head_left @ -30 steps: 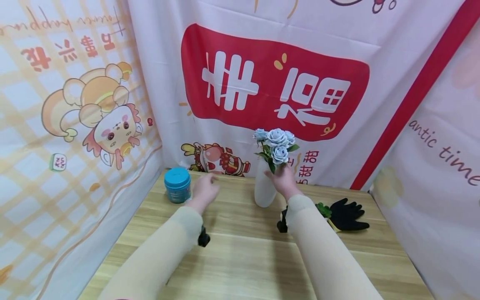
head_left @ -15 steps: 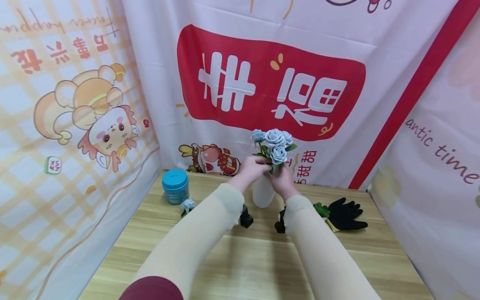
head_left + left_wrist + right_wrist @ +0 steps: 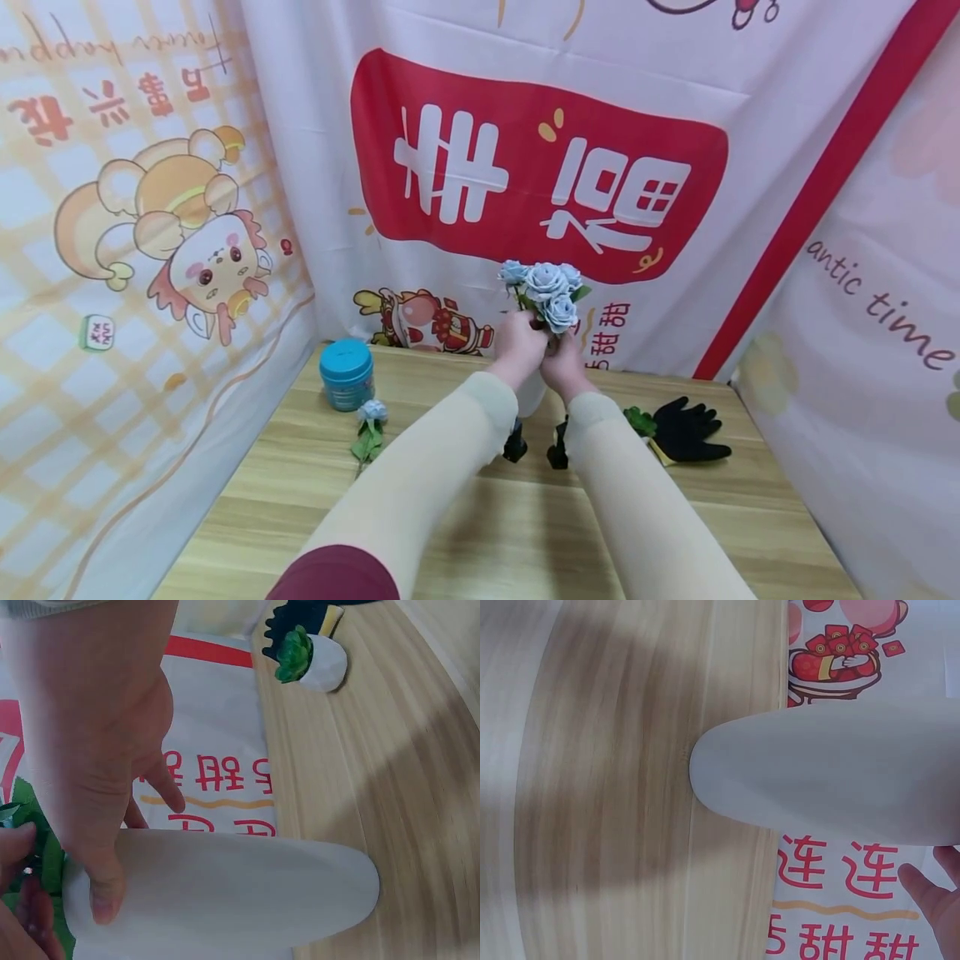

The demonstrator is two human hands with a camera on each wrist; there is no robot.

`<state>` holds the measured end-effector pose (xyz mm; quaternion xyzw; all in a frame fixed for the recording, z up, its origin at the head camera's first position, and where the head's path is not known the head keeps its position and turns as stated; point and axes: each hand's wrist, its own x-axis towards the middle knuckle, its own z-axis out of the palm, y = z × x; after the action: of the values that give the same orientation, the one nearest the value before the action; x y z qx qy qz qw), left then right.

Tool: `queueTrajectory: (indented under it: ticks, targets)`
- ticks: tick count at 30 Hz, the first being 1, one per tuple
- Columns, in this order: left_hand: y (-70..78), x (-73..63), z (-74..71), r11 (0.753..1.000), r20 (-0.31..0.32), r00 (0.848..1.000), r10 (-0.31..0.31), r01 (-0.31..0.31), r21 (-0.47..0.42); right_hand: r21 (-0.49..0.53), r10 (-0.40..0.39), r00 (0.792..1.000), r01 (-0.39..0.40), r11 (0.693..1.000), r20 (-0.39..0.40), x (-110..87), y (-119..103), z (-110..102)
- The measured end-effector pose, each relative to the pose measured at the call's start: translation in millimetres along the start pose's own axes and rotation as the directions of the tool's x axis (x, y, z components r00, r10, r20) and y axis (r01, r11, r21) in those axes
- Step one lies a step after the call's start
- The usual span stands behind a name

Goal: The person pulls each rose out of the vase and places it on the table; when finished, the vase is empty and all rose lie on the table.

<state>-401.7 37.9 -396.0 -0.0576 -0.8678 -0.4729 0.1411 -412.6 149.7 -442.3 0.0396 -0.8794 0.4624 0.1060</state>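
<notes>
A bunch of pale blue artificial roses [image 3: 551, 292] stands in a tall white vase [image 3: 531, 398] near the back of the table. Just under the blooms, my left hand [image 3: 519, 346] holds the stems at the vase's mouth; its fingers [image 3: 19, 847] appear among green leaves in the left wrist view. My right hand [image 3: 564, 362] grips the vase's upper part, thumb along its side in the left wrist view. The vase base [image 3: 716, 772] rests on the wood. Another blue rose [image 3: 371, 425] lies on the table left of my arms. The lower stems are hidden.
A teal tub with a blue lid [image 3: 347, 375] stands at the back left. To the right lie a black glove [image 3: 686, 429] and a small succulent in a white pot [image 3: 326, 664]. Printed cloth [image 3: 540, 167] hangs behind the vase.
My left hand has moved right, from beside the teal tub to the stems at the vase's mouth, bringing the loose rose into sight. My right hand stays on the vase.
</notes>
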Motion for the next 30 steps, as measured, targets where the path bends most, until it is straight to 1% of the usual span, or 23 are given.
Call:
queueTrajectory:
  ticks: [3,6,10,14,15,17,21,22,23,26,30]
  targets:
    - [0.2,0.4,-1.7,0.999,-0.045,0.999,0.014,-0.016,-0.036,-0.012,-0.003,1.000,0.003,1.000,0.011,0.7,0,-1]
    - [1.7,1.9,-6.0,0.996,-0.094,0.994,0.064,-0.069,-0.061,-0.029,0.018,0.999,-0.018,0.999,0.029,2.1,-1,-2]
    - [6.1,4.9,-14.6,0.988,-0.155,0.980,0.124,-0.136,-0.069,-0.035,0.063,0.997,-0.061,0.998,0.046,4.6,-2,-3]
    - [11.4,9.0,-24.9,0.977,-0.193,0.966,0.174,-0.193,-0.089,-0.036,0.087,0.995,-0.085,0.996,0.048,5.2,-1,-2]
    - [12.4,9.9,-27.4,0.974,-0.194,0.964,0.182,-0.203,-0.096,-0.031,0.088,0.995,-0.086,0.996,0.044,5.3,0,-1]
    - [14.4,10.3,-32.6,0.970,-0.174,0.968,0.181,-0.205,-0.129,-0.021,0.087,0.996,-0.086,0.996,0.034,5.6,1,-1]
    - [15.9,9.2,-40.4,0.969,-0.099,0.985,0.140,-0.157,-0.190,-0.011,0.072,0.997,-0.072,0.997,0.015,5.7,1,0]
    - [16.0,8.7,-42.0,0.968,-0.081,0.988,0.132,-0.146,-0.202,-0.011,0.069,0.998,-0.069,0.998,0.014,5.6,1,0]
    - [16.0,8.9,-43.4,0.968,-0.072,0.988,0.137,-0.149,-0.202,-0.009,0.066,0.998,-0.066,0.998,0.016,5.5,1,0]
    - [16.4,8.6,-47.7,0.965,-0.058,0.988,0.143,-0.153,-0.215,0.006,0.092,0.995,-0.092,0.996,0.025,5.2,-1,0]
    - [17.8,8.7,-53.7,0.963,-0.052,0.992,0.117,-0.126,-0.237,0.013,0.143,0.989,-0.144,0.990,0.049,4.3,-3,0]
